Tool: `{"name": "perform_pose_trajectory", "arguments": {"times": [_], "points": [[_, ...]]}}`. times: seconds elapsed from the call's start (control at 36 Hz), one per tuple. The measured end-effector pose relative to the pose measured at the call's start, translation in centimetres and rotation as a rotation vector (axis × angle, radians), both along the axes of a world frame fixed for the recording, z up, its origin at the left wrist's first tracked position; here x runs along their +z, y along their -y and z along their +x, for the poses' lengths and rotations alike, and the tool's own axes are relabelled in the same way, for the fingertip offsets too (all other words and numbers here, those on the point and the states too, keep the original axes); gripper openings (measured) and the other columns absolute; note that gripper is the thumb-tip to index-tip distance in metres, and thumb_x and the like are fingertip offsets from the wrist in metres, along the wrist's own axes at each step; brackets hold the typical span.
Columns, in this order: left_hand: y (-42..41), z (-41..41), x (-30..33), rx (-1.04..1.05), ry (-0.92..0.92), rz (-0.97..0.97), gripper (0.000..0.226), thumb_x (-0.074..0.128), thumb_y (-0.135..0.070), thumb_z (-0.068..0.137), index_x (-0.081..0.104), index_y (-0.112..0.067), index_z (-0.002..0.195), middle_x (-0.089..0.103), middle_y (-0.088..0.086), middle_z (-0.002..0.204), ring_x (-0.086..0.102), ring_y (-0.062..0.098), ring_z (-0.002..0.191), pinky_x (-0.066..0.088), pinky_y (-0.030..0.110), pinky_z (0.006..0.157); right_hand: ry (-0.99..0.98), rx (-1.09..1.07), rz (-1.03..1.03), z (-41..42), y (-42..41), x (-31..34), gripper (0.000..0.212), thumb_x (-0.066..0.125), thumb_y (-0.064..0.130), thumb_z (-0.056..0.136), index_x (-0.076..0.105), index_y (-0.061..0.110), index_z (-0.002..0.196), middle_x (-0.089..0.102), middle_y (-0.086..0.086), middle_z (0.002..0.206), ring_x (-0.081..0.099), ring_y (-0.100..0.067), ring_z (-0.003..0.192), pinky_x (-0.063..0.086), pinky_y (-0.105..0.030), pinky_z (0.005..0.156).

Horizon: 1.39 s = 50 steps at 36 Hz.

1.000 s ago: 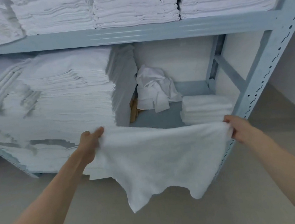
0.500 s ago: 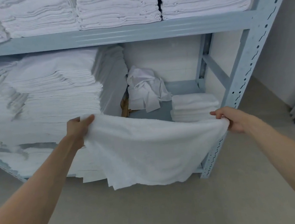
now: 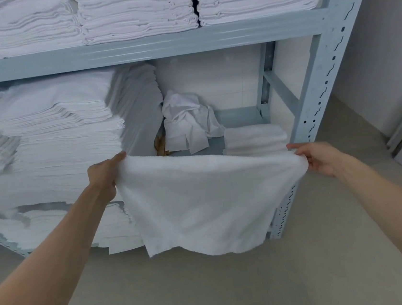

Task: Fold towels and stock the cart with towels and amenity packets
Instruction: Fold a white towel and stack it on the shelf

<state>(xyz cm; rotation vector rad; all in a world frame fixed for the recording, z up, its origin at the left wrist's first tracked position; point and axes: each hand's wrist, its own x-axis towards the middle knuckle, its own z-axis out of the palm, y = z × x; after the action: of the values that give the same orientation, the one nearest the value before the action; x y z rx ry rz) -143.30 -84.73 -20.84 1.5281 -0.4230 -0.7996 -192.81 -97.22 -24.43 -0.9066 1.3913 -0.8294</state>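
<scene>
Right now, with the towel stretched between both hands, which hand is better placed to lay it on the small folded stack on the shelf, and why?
Right hand: it grips the towel just in front of the small stack; the left hand sits farther away.

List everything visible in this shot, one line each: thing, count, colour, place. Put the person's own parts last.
Unfolded terry towel: one, white, held spread in front of the rack, lower edge hanging free.
Small stack of folded towels: one, white, middle shelf, right side, behind the held towel.
Crumpled cloth: one, white, middle shelf, centre back.
Tall stacks of folded linen: several, exact count unclear, white, middle shelf, left.
Folded towel stacks: at least four, white, top shelf.
Metal shelving rack: one, pale grey-blue, against the wall.
Floor: beige, below.
Left hand: grips the towel's left corner.
Right hand: pinches the towel's right corner.
</scene>
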Motion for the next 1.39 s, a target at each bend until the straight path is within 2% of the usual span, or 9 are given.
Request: {"name": "perform_pose_trajectory", "arguments": {"times": [0.11, 0.22, 0.31, 0.44, 0.56, 0.69, 0.92, 1.08, 1.39], "points": [[0.5, -0.6, -0.3, -0.032, 0.005, -0.016, 0.040, 0.086, -0.009, 0.073, 0.066, -0.001, 0.107, 0.065, 0.014, 0.100, 0.060, 0.021, 0.075, 0.047, 0.025, 0.056, -0.018, -0.001, 0.002, -1.1, -0.2, -0.4, 0.037, 0.051, -0.005, 0.085, 0.073, 0.017, 0.105, 0.069, -0.001, 0.099, 0.061, -0.015, 0.079, 0.055, -0.018, 0.056], [1.2, -0.9, -0.6, -0.059, 0.030, 0.005, 0.027, 0.083, -0.002, 0.074, 0.063, -0.011, 0.089, 0.065, 0.011, 0.091, 0.060, 0.027, 0.086, 0.049, 0.028, 0.062, -0.025, -0.020, -0.023, -2.1, -0.4, -0.6, 0.038, 0.053, -0.008, 0.083, 0.075, 0.016, 0.102, 0.072, -0.001, 0.096, 0.065, -0.014, 0.076, 0.058, -0.020, 0.056], [1.8, -0.8, -0.6, -0.109, 0.052, 0.006, 0.040, 0.081, 0.001, 0.076, 0.057, -0.010, 0.105, 0.062, 0.016, 0.106, 0.060, 0.026, 0.087, 0.050, 0.029, 0.067, -0.008, -0.050, -0.071, -2.7, -0.5, -0.4, 0.039, 0.053, -0.015, 0.081, 0.076, 0.011, 0.098, 0.075, -0.001, 0.083, 0.071, -0.011, 0.064, 0.055, -0.019, 0.053], [2.6, -1.0, -1.2, -0.220, 0.146, 0.018, 0.024, 0.070, 0.007, 0.084, 0.070, -0.011, 0.100, 0.063, 0.023, 0.122, 0.059, 0.032, 0.100, 0.052, 0.035, 0.084, 0.059, -0.080, -0.119, -3.4, -0.8, -0.4, 0.032, 0.053, -0.016, 0.082, 0.074, 0.005, 0.094, 0.073, -0.012, 0.097, 0.069, -0.023, 0.085, 0.060, -0.023, 0.065], [2.9, -1.6, -1.4, -0.329, 0.226, 0.014, 0.032, 0.063, 0.009, 0.086, 0.070, -0.008, 0.112, 0.064, 0.022, 0.125, 0.058, 0.031, 0.107, 0.048, 0.039, 0.099, 0.054, -0.063, -0.163, -3.9, -1.2, -0.2, 0.025, 0.058, -0.014, 0.086, 0.072, 0.003, 0.098, 0.071, -0.015, 0.107, 0.068, -0.026, 0.095, 0.056, -0.032, 0.090], [3.0, -2.9, -1.0, -0.482, 0.300, 0.080, 0.037, 0.075, 0.008, 0.076, 0.073, -0.008, 0.109, 0.068, 0.013, 0.112, 0.062, 0.019, 0.093, 0.048, 0.024, 0.082, -0.228, 0.045, -0.261, -4.4, -2.2, 0.2, 0.035, 0.072, -0.003, 0.084, 0.070, 0.005, 0.117, 0.071, 0.000, 0.100, 0.066, -0.008, 0.086, 0.052, -0.008, 0.064], [3.5, -4.3, -1.7, -0.620, 0.623, 0.219, 0.050, 0.084, 0.007, 0.069, 0.070, -0.002, 0.117, 0.068, 0.014, 0.108, 0.063, 0.022, 0.089, 0.047, 0.030, 0.088, -0.598, 0.148, -0.340, -4.5, -3.3, -0.1, 0.034, 0.083, 0.005, 0.076, 0.072, 0.011, 0.107, 0.069, -0.004, 0.094, 0.062, -0.017, 0.087, 0.046, -0.025, 0.074], [4.0, -4.7, -2.8, -0.578, 0.866, 0.239, 0.020, 0.083, -0.010, 0.079, 0.077, 0.000, 0.095, 0.066, 0.009, 0.068, 0.053, 0.018, 0.057, 0.042, 0.027, 0.057, -0.844, 0.180, -0.398, -4.6, -3.9, -0.4, 0.021, 0.083, 0.009, 0.077, 0.075, 0.007, 0.096, 0.068, -0.006, 0.085, 0.057, -0.019, 0.075, 0.039, -0.022, 0.054], [3.6, -4.5, -3.0, -0.556, 0.903, 0.222, 0.024, 0.086, -0.023, 0.075, 0.078, -0.002, 0.082, 0.061, 0.012, 0.058, 0.045, 0.020, 0.048, 0.037, 0.028, 0.053, -0.744, 0.152, -0.344, -5.0, -4.4, -1.5, 0.029, 0.071, 0.001, 0.086, 0.071, 0.009, 0.114, 0.068, -0.009, 0.104, 0.058, -0.021, 0.092, 0.040, -0.027, 0.075]]}}
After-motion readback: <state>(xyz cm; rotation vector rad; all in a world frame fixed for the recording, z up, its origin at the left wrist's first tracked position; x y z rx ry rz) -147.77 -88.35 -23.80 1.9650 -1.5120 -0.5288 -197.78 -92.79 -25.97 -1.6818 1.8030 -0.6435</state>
